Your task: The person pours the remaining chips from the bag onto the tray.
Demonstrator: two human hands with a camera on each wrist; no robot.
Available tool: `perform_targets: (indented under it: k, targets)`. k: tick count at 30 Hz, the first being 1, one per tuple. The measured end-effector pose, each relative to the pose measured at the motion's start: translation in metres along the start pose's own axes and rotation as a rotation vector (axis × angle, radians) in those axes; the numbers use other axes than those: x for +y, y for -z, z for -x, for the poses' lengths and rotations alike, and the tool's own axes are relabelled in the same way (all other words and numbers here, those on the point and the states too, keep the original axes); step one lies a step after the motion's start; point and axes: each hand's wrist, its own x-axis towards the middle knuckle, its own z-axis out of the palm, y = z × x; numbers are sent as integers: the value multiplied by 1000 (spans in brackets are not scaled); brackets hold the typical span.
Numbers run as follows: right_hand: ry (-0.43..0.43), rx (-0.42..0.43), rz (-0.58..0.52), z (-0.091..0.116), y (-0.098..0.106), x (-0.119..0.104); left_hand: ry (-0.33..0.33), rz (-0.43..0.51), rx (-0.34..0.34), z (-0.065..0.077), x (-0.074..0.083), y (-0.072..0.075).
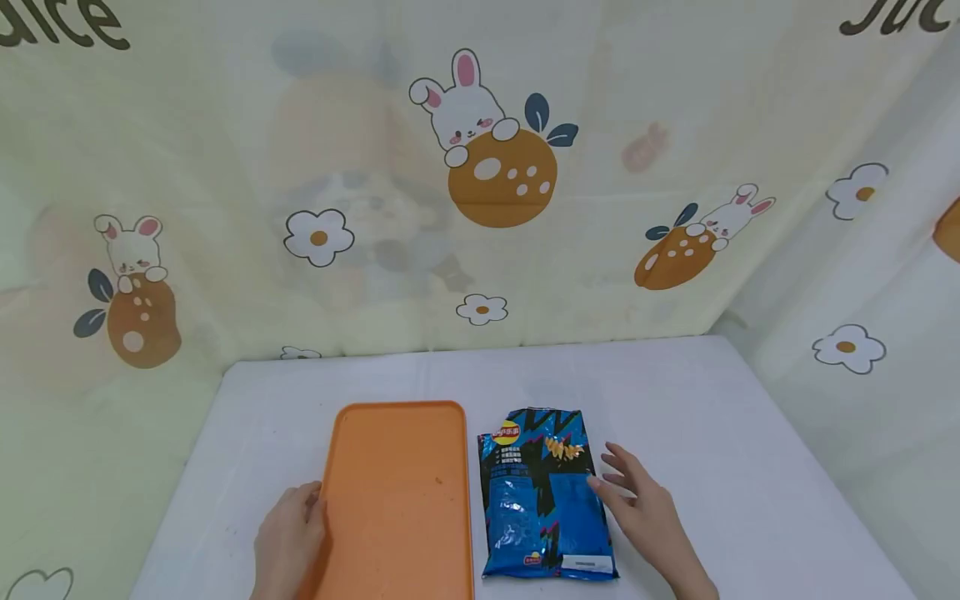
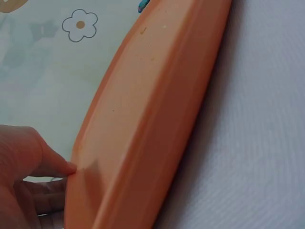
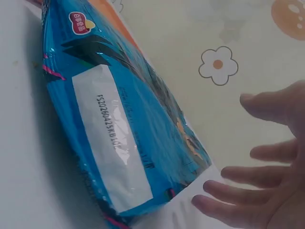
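An orange tray (image 1: 397, 492) lies lengthwise on the white table. My left hand (image 1: 288, 537) is at its left edge; in the left wrist view the thumb (image 2: 66, 167) meets the rim and the other fingers are partly hidden behind it. Right of the tray lies a blue and black chip bag (image 1: 536, 500), puffed up, with a yellow-and-red logo near its top. Beside the bag's right edge, my right hand (image 1: 645, 517) has its fingers spread and holds nothing. The right wrist view shows a gap between those fingers (image 3: 257, 176) and the bag (image 3: 143, 138).
Behind the white tabletop (image 1: 645, 375) hangs a pale curtain (image 1: 375, 125) printed with rabbits, oranges and flowers. More curtain (image 1: 885, 275) runs along the right side. Small dark specks mark the tray's surface.
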Motion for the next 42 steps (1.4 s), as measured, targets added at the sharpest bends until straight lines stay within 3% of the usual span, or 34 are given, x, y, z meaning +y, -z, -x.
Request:
perform_targets:
  k: [9, 17, 22, 28, 42]
  targets:
    - [-288, -112, -256, 0, -12, 10, 11, -4, -5, 0, -1, -1]
    - [-408, -174, -359, 3, -26, 13, 4, 5, -10, 0, -2, -1]
    - [-472, -154, -522, 3, -36, 17, -9, 5, 5, 1, -2, -1]
    - [-510, -112, -659, 4, -42, 21, -11, -1, 31, 3, -2, -1]
    - [-503, -112, -680, 3, -44, 24, 41, -17, 27, 2, 3, -4]
